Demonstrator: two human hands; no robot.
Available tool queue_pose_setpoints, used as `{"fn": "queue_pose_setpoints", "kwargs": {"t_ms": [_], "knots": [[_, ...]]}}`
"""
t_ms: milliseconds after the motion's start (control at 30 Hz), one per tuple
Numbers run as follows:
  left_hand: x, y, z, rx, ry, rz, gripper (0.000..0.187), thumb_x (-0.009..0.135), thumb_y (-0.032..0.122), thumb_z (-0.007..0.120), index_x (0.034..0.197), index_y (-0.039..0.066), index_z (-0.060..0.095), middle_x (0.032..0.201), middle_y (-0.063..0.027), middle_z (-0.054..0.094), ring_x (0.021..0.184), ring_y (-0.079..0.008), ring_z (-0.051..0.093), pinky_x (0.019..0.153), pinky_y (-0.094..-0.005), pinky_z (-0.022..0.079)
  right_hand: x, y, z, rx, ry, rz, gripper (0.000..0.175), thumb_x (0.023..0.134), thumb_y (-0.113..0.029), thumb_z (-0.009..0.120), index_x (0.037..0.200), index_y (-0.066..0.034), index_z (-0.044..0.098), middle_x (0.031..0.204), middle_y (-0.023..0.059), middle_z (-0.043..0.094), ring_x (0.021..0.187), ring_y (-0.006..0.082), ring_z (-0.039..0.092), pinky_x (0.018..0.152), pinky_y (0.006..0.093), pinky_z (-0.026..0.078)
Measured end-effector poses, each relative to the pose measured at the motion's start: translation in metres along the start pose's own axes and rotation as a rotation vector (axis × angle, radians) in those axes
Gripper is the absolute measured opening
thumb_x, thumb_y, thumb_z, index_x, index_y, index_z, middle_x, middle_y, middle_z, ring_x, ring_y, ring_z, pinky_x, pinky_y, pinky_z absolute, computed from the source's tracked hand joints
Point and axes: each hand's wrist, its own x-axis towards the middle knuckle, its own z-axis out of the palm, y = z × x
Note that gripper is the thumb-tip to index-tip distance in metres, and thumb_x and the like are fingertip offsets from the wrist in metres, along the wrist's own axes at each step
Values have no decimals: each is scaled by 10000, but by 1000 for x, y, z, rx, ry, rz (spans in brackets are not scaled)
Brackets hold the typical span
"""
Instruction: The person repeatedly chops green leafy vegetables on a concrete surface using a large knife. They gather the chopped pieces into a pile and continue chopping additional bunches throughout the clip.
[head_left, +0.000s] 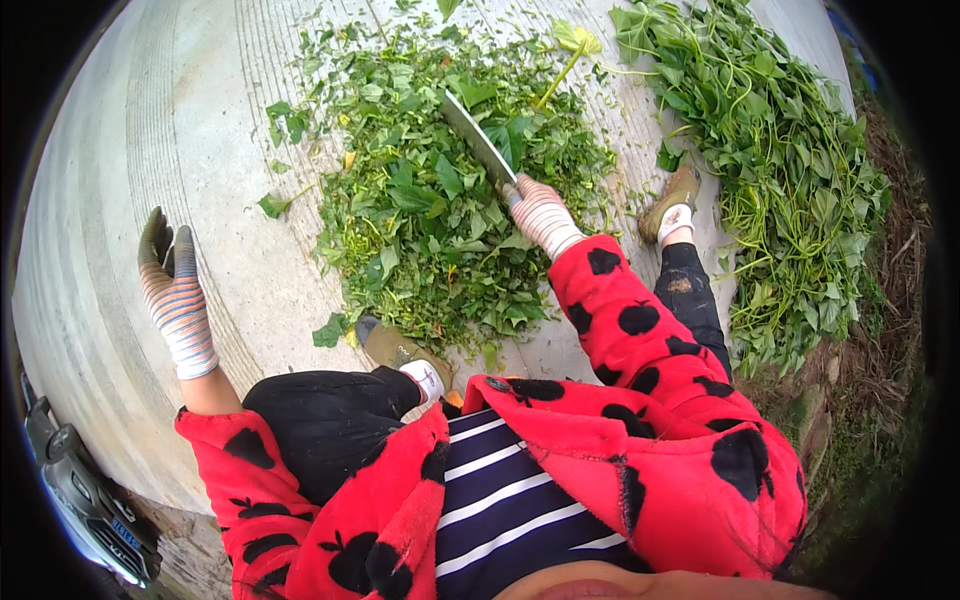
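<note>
My right hand (541, 210), in a striped knit glove, grips the handle of a large knife (480, 142) with a broad steel blade. The blade points up and left across a heap of chopped green leaves (442, 202) on the concrete. Larger whole leaves lie beside the blade, and a thick-stemmed yellowish leaf (562, 71) rests at the heap's upper right. Off to the left, my left hand (174, 277) is held out over bare concrete, its gloved fingers pointing away from me. It holds nothing and is well apart from the leaves.
A long pile of uncut leafy vines (787, 180) lies along the right edge of the concrete (217, 150). My muddy shoes (397, 349) stand at the heap's near left and right sides. Past the right edge is soil with dry grass. A car (90, 502) stands at lower left.
</note>
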Motion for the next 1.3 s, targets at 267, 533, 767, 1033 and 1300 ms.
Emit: {"fn": "queue_pose_setpoints", "kwargs": {"t_ms": [267,533,767,1033,1300], "knots": [[-3,7,4,1,-104,146,447,945,125,643,1371,55,526,1304,-121,572,1189,-184,527,1026,-323,417,-13,44,3,3,3,133,377,926,-347,551,1187,-82,615,1036,263,658,1005,426,619,873,484,486],[0,4,9,-68,-80,145,472,947,144,649,1386,56,500,1345,-153,542,1224,-222,519,1039,-345,415,-46,42,33,-40,-136,112,326,944,-288,517,1145,-40,582,982,245,672,946,427,636,841,484,507],[6,21,28,-7,-47,190,487,920,107,660,1381,66,509,1328,-137,560,1162,-251,545,1038,-381,412,-67,20,-40,150,-44,-31,298,943,-304,539,1075,-37,561,897,251,642,893,443,620,785,484,488],[-20,53,74,31,-162,530,519,880,49,692,1366,90,514,1219,-161,583,1089,-271,577,948,-386,469,-160,0,-265,-288,249,-340,279,831,-177,584,1079,-47,595,900,196,675,889,387,659,758,460,527],[-16,12,100,322,-297,527,534,858,23,678,1362,54,503,1276,-172,561,1133,-285,577,976,-388,471,-148,159,-237,-189,172,-101,316,764,-18,614,1053,-141,650,923,151,692,934,368,655,764,437,511]]}}
